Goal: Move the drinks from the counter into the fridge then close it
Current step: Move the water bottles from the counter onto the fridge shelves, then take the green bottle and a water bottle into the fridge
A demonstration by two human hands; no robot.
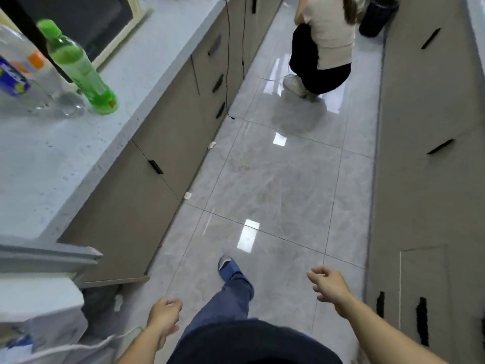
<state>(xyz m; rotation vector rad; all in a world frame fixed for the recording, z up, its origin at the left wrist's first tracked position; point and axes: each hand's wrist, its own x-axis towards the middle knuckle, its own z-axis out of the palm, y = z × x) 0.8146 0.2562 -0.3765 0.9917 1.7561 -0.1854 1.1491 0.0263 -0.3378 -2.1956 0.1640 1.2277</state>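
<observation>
From my seat this reads as the approach step: nothing is in hand yet and I am walking along the counter (52,164) towards the drinks. At far left a clear bottle (29,82) with a blue and orange label stands on the worktop, and just beside it a green bottle (81,69) with a green cap, both upright near the counter's back and well apart from either hand. Low down at left is a pale grey edge (47,254) (possibly the fridge door, I cannot tell). My left hand (164,317) hangs over the floor with fingers loosely curled, holding nothing. Further right, my right hand (329,285) is the same, relaxed and empty. Another person (325,43) crouches ahead in the aisle. Next, I judge, I must turn left and reach up to grip a bottle round its body.
</observation>
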